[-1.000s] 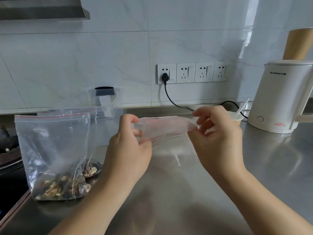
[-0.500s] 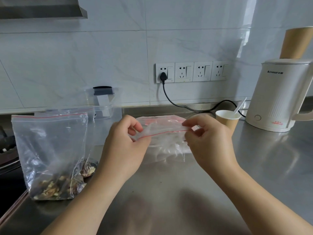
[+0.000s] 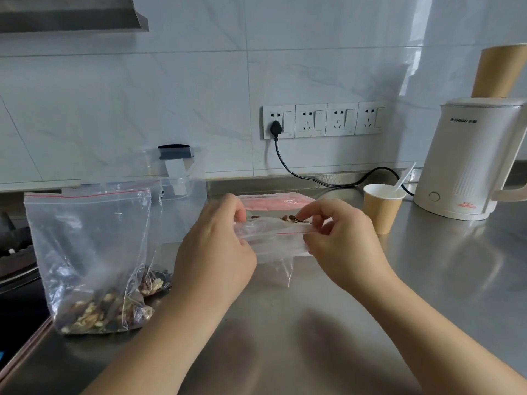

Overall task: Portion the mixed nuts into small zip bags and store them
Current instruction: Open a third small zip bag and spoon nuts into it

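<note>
My left hand (image 3: 216, 249) and my right hand (image 3: 339, 238) pinch the two ends of a small clear zip bag (image 3: 275, 243) with a red seal line, held just above the steel counter (image 3: 313, 323). Behind it lie a few loose nuts (image 3: 288, 218) and a flat stack of empty zip bags (image 3: 278, 201). At the left a large zip bag (image 3: 88, 252) stands upright with mixed nuts in its bottom. A second bag with nuts (image 3: 155, 282) leans behind it.
A paper cup (image 3: 382, 208) holding a white spoon stands right of my hands. A white kettle (image 3: 470, 158) sits at the far right, its black cord (image 3: 299, 172) running to the wall sockets. A stove edge (image 3: 17, 269) borders the counter at the left.
Both hands have come lower and closer to me with the small bag. The bag now hangs more vertically, and the loose nuts behind it show.
</note>
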